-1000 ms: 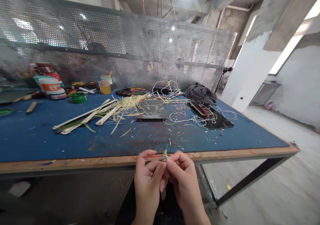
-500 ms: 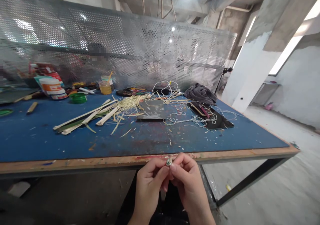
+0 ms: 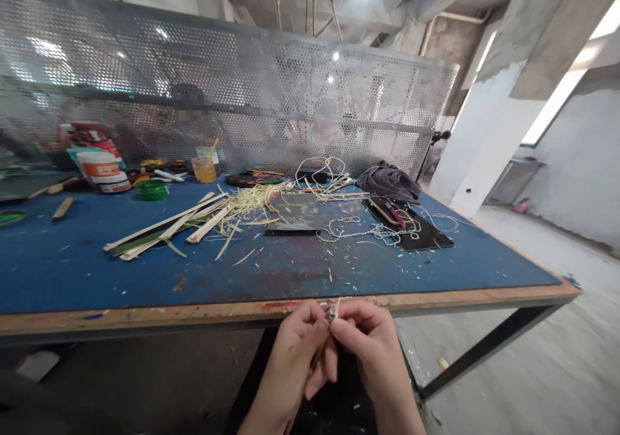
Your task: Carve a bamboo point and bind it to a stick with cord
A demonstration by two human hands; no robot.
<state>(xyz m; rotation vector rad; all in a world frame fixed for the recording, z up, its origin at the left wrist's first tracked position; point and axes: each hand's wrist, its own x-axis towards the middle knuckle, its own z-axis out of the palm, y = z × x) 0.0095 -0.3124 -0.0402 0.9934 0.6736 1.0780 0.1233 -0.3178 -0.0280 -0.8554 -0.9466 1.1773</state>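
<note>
Pinching a pale sliver (image 3: 333,310) between both sets of fingertips: left hand (image 3: 296,352) closes on it from the left, right hand (image 3: 375,351) from the right, thumbs and forefingers drawn tight with no gap showing. A grey-white wrap seems to sit round the sliver's base, but it is too small to be sure. Only the short pale tip stands clear above the fingers.

Change over the last second: the pair of hands has slid right and a little nearer, and the left thumb, which lay stretched out along the table edge, is now folded in against the piece. The tip stands more upright than it did. Neither hand has let go, so I judge this to be the same fine fingertip work, tightened up rather than started anew.

Position: the sliver is held in the air just in front of the near wooden edge of the blue table (image 3: 72,273), not resting on it.

Farther out, nothing on the bench has stirred:
- Twine (image 3: 361,232) lies loose mid-table.
- Bamboo strips (image 3: 165,228) and a heap of shavings (image 3: 252,199) lie to the left.
- A dark sheet (image 3: 295,212) lies between the shavings and the twine.
- A grey cloth (image 3: 387,180) lies far right.
- A paint tub (image 3: 99,167) and a green lid (image 3: 151,190) sit far left, by the perforated screen (image 3: 242,99).
</note>
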